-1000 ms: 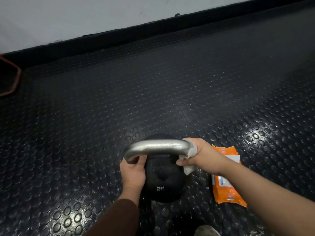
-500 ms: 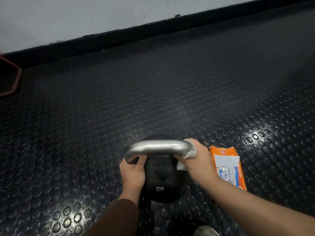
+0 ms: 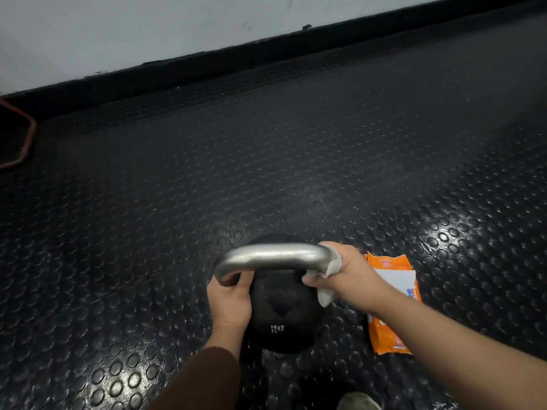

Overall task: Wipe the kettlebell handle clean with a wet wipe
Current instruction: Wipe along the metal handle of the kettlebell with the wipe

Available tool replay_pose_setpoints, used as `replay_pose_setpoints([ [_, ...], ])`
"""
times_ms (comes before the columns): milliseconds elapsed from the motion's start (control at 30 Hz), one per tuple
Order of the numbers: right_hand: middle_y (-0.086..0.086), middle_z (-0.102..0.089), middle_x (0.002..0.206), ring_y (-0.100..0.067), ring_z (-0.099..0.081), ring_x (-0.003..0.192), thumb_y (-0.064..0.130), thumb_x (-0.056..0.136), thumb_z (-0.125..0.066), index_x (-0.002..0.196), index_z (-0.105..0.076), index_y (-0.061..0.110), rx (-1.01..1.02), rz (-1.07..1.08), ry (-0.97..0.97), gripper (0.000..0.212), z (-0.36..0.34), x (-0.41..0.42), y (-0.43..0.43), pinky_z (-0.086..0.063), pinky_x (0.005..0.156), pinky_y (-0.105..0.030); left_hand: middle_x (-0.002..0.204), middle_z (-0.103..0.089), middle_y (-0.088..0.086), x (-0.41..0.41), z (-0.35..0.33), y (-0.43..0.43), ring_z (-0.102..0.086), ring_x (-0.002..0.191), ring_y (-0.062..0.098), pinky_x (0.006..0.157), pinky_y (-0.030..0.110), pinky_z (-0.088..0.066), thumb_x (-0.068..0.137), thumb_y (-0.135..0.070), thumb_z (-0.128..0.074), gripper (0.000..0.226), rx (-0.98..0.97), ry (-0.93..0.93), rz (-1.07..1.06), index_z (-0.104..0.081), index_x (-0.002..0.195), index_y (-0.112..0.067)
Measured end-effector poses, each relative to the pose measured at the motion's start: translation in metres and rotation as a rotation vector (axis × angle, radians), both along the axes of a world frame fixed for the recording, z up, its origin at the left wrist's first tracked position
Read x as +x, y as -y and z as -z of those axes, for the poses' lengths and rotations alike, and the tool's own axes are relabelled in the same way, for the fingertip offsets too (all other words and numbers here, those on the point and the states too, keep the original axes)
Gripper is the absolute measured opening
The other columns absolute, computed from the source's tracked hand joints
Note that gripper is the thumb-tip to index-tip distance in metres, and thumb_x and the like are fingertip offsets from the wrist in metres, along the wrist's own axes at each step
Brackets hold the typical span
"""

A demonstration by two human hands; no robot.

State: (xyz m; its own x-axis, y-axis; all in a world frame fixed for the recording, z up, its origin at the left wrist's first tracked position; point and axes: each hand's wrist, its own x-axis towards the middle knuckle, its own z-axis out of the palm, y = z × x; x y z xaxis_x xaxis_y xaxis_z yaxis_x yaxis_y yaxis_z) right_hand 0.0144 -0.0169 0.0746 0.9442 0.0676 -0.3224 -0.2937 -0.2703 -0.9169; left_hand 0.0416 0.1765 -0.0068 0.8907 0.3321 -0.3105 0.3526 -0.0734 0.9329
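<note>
Right hand (image 3: 352,276) grip pinches wet wipe (image 3: 326,295) on handle (image 3: 272,257); left hand (image 3: 229,300) grip curled round handle, 9 o'clock. Forearm (image 3: 438,332) partly hides orange pack (image 3: 388,340), 3 o'clock.

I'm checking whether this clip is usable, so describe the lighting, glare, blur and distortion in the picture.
Head view: dim overall, patchy glare on the studded floor at right and lower left; a soft highlight runs along the kettlebell handle; the wide lens bows the baseboard; the weight marking is blurred, the wet wipe in the right hand clear.
</note>
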Motion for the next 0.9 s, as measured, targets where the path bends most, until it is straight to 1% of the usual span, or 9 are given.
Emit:
replay_pose_setpoints([
  [100,-0.004,-0.060,0.057,-0.012,-0.059,0.054,0.004,0.081,-0.071,0.081,-0.061,0.018,0.074,0.321,0.015,0.017,0.011,-0.008,-0.020,-0.050,0.054,-0.024,0.079,-0.068,-0.003,0.000,0.001,0.000,-0.063,0.075,0.009,0.066,0.026,-0.047,0.079,-0.025,-0.074,0.021,0.000,0.005,-0.002,-0.069,0.088,-0.006],
  [167,-0.006,-0.061,0.067,-0.009,-0.058,0.058,0.001,0.082,-0.067,0.079,-0.061,0.019,0.064,0.449,0.055,0.020,0.013,-0.009,-0.030,-0.049,0.051,-0.017,0.079,-0.069,-0.003,0.000,0.002,0.000,-0.064,0.076,0.011,0.068,0.027,-0.048,0.079,-0.025,-0.074,0.022,0.000,0.005,-0.001,-0.069,0.089,-0.005],
  [233,-0.005,-0.064,0.070,-0.004,-0.058,0.059,-0.003,0.081,-0.061,0.077,-0.060,0.022,-0.019,0.462,0.119,0.026,0.012,-0.009,-0.033,-0.043,0.050,-0.010,0.079,-0.069,-0.003,0.000,0.003,-0.001,-0.065,0.076,0.012,0.070,0.029,-0.049,0.078,-0.023,-0.074,0.022,0.002,0.012,0.001,-0.069,0.088,-0.005],
  [367,0.001,-0.061,0.063,0.002,-0.057,0.055,-0.004,0.079,-0.069,0.073,-0.058,0.020,-0.024,0.281,0.140,0.027,0.010,-0.005,-0.019,-0.043,0.051,-0.011,0.078,-0.069,-0.003,0.001,0.003,-0.001,-0.064,0.074,0.009,0.070,0.028,-0.048,0.080,-0.022,-0.073,0.021,-0.004,0.017,0.001,-0.069,0.090,-0.004],
  [500,0.002,-0.064,0.061,-0.009,-0.062,0.058,0.006,0.077,-0.077,0.078,-0.058,0.009,-0.004,-0.132,0.002,0.020,0.001,0.008,0.008,-0.049,0.058,-0.025,0.079,-0.069,-0.003,0.000,0.003,-0.001,-0.064,0.075,0.011,0.071,0.029,-0.049,0.079,-0.025,-0.074,0.024,0.009,0.015,0.002,-0.069,0.089,-0.004],
  [633,0.012,-0.065,0.063,-0.001,-0.060,0.062,0.004,0.075,-0.078,0.072,-0.059,0.016,-0.050,-0.240,-0.007,0.023,-0.005,0.014,0.014,-0.048,0.062,-0.020,0.078,-0.068,-0.003,0.000,0.002,-0.001,-0.063,0.075,0.010,0.073,0.031,-0.048,0.078,-0.025,-0.074,0.024,0.016,0.009,0.003,-0.069,0.090,-0.004],
  [733,0.007,-0.062,0.058,-0.007,-0.060,0.057,0.004,0.077,-0.076,0.074,-0.059,0.018,-0.031,-0.022,0.064,0.022,0.004,0.002,0.002,-0.046,0.056,-0.019,0.079,-0.068,-0.003,0.000,0.002,-0.001,-0.063,0.075,0.009,0.071,0.030,-0.048,0.079,-0.023,-0.074,0.024,0.009,0.013,0.002,-0.069,0.091,-0.003],
  [800,-0.001,-0.061,0.058,-0.016,-0.062,0.056,0.002,0.079,-0.069,0.077,-0.059,0.023,-0.050,0.230,0.092,0.024,0.017,-0.006,-0.012,-0.050,0.053,-0.028,0.079,-0.068,-0.003,0.001,0.001,-0.001,-0.063,0.075,0.007,0.068,0.025,-0.047,0.080,-0.020,-0.073,0.022,0.009,0.018,0.007,-0.069,0.091,-0.002],
  [900,-0.010,-0.064,0.065,-0.023,-0.064,0.064,-0.004,0.079,-0.060,0.079,-0.060,0.026,-0.082,0.394,0.124,0.030,0.026,-0.010,-0.025,-0.055,0.061,-0.037,0.078,-0.068,-0.003,0.000,0.000,-0.001,-0.062,0.073,0.006,0.065,0.020,-0.046,0.081,-0.016,-0.073,0.019,0.007,0.032,0.011,-0.069,0.091,-0.001],
])
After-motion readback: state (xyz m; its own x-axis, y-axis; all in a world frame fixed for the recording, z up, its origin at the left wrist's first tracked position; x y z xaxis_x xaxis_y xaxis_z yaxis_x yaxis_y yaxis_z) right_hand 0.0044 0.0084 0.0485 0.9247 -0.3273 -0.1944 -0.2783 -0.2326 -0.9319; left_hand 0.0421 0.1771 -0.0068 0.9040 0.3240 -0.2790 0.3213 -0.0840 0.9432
